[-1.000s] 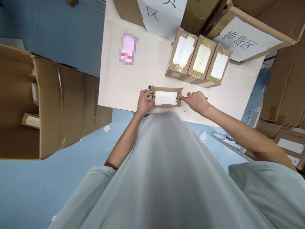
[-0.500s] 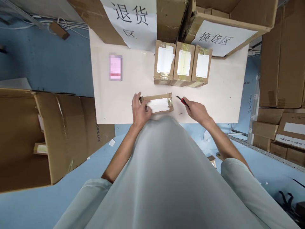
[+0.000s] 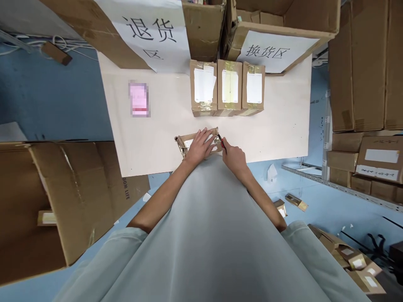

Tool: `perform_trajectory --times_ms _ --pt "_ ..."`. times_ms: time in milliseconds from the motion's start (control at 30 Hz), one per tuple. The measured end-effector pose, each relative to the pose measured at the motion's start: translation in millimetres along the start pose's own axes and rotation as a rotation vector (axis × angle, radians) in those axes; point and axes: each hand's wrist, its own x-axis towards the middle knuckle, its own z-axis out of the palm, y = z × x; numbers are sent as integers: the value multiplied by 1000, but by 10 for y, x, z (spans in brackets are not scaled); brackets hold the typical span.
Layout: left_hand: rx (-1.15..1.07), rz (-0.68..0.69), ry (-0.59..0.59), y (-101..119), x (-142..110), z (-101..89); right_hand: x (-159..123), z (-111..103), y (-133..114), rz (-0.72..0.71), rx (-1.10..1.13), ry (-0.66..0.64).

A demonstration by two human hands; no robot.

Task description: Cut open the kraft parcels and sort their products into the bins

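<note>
Head view: The small carton (image 3: pixel 188 137) lay near the front edge of the table (image 3: pixel 277 134), just ahead of the person's shirt (image 3: pixel 214 184). The left hand (image 3: pixel 201 147) rested palm down across its top, fingers extended and slightly spread, gripping nothing; this placement apparently steadied the carton against cutting force. The right hand (image 3: pixel 234 160) was closed around a red-handled utility knife (image 3: pixel 223 143), its blade at the carton's taped right end. Contact between blade and tape could not be confirmed.

Clearance: A strip of open tabletop separated the carton from three taped cartons (image 3: pixel 230 86) behind it. Open surface also extended rightward beyond the knife and leftward toward a blurred pink item (image 3: pixel 139 100). The front side offered least room, the shirt being close to the edge.
</note>
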Motion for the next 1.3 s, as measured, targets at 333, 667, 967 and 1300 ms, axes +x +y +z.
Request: perform_trajectory --times_ms 333,667,967,1300 --pt "-44 -33 12 12 9 69 -92 -18 -204 66 -117 -90" --pt "-26 -25 13 -4 9 97 -156 58 -256 44 -190 -118" --pt "-14 0 17 28 11 77 -252 -34 171 -59 -61 -97" --pt "99 -188 235 -73 -790 -304 611 667 956 158 -30 209"
